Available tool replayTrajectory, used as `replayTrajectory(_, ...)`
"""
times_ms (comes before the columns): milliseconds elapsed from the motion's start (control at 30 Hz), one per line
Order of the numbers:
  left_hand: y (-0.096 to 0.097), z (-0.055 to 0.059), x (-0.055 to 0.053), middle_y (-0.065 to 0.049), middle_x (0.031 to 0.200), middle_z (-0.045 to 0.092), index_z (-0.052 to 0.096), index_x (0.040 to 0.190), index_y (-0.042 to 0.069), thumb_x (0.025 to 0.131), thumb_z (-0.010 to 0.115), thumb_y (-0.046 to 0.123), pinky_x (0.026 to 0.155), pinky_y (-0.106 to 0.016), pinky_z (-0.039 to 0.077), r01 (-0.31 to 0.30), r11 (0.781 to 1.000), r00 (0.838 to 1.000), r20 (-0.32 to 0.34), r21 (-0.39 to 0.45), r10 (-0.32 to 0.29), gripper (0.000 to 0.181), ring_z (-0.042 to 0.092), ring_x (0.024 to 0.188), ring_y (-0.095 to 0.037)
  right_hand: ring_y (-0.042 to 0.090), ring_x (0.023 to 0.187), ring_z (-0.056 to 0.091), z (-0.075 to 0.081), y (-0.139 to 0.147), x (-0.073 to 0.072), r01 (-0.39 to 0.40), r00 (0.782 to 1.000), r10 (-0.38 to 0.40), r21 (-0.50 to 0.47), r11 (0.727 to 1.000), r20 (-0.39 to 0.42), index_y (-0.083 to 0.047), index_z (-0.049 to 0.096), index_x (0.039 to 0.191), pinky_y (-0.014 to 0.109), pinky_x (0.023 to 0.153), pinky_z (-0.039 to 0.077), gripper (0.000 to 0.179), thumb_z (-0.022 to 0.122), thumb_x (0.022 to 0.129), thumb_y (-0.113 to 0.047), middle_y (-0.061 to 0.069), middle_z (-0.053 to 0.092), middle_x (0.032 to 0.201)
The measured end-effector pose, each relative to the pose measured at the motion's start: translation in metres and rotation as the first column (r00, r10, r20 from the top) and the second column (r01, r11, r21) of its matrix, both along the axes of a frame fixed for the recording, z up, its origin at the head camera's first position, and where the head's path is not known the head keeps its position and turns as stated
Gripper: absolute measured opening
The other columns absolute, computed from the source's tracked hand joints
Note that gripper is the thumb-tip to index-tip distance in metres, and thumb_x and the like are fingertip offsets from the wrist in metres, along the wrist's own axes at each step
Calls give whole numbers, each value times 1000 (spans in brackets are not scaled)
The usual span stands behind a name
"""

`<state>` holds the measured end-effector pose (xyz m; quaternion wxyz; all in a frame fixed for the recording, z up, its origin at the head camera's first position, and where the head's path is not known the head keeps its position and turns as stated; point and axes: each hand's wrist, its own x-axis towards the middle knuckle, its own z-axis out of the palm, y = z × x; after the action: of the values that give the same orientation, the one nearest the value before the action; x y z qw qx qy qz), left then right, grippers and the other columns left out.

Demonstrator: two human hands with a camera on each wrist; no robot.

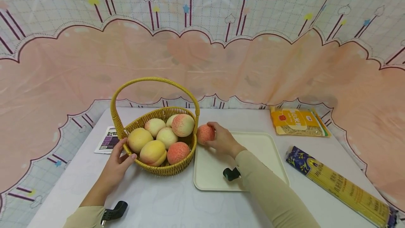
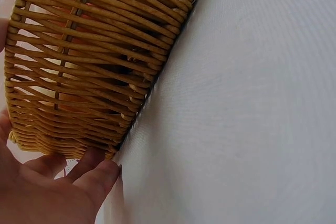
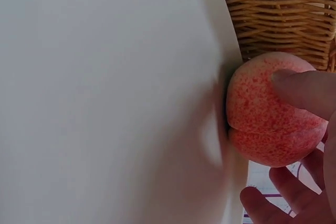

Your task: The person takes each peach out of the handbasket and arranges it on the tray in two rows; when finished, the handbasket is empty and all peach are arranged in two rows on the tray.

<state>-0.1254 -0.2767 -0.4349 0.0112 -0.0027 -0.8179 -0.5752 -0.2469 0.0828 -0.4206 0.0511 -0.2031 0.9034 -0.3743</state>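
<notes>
In the head view, the right hand [image 1: 224, 140] pinches a red peach [image 1: 205, 134] between thumb and fingers, a tray [image 1: 210, 173] below them, a basket [image 1: 164, 170] just past the fingertips; the left hand [image 1: 116, 166] grips the basket's opposite end. Left wrist: fingertips touch its woven wall. Right wrist: the thumb presses the peach beside the tray's rim.

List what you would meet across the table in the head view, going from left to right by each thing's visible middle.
Purple-and-white packet, wicker basket, reddish peach in the right hand, cream tray, orange-and-yellow bag, long blue-and-yellow packet.
</notes>
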Motion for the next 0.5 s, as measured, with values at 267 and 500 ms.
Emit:
replayTrajectory(267, 1, 2, 1, -30, 161, 2, 4, 159, 4, 104, 55, 22, 108, -64, 26, -3, 1000, 1000, 1, 1, 3, 77, 21, 137, -63, 35, 131, 49, 3, 1, 3, -11, 999, 10, -21, 1000, -32, -1, 42, 147, 47, 110, 40, 74, 79, 84, -12, 21, 51, 143)
replayTrajectory(500, 1, 2, 1, -30, 162, 0, 3, 159, 4, 104, 55, 22, 108, -64, 27, -4, 1000, 1000, 8, -8, 4, 78, 21, 138, -62, 36, 135, 45, 11, 9, 11, -25, 996, 18, -75, 997, -85, -4, 42, 150, 52, 110, 38, 76, 78, 85, -16, 18, 46, 149)
